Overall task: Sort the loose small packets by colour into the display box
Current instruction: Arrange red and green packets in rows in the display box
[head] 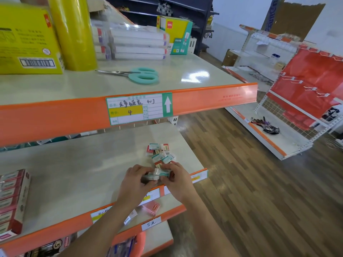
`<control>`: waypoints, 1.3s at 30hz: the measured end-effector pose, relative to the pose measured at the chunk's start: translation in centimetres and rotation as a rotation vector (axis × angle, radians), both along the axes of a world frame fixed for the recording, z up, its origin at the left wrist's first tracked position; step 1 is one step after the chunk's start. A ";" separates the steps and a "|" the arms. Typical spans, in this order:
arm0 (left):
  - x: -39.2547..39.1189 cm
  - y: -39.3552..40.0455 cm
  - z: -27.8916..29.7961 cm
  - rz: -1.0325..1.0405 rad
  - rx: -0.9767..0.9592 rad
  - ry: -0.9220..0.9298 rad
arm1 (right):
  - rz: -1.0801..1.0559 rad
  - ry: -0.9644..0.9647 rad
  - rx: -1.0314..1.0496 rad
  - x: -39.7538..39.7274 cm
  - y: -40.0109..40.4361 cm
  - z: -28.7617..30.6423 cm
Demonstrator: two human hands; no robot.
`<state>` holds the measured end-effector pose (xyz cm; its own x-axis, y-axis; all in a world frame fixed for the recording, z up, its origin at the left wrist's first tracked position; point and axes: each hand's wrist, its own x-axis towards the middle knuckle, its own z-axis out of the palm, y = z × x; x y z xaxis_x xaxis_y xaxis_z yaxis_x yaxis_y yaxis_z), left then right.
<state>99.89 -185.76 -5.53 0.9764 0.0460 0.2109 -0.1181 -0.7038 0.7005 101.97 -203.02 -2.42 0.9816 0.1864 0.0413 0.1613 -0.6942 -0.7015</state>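
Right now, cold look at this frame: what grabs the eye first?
The long orange plastic shelf-edge strip with its handwritten price label cuts across the middle. On the shelf above it lie mint-handled scissors beside a tall yellow film roll. Lower down, the left hand and right hand together grip teal-and-white small packets, in front of a loose pile of red and teal packets.
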 end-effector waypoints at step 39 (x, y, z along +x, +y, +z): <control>-0.6 0.3 0.9 0.045 -0.159 -0.016 | -0.037 0.085 0.123 -0.2 -0.1 0.2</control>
<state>99.26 -185.45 -4.62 0.9691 0.1238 0.2132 -0.1011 -0.5891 0.8017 101.78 -203.13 -2.18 0.9886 0.1490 -0.0217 0.0741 -0.6065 -0.7916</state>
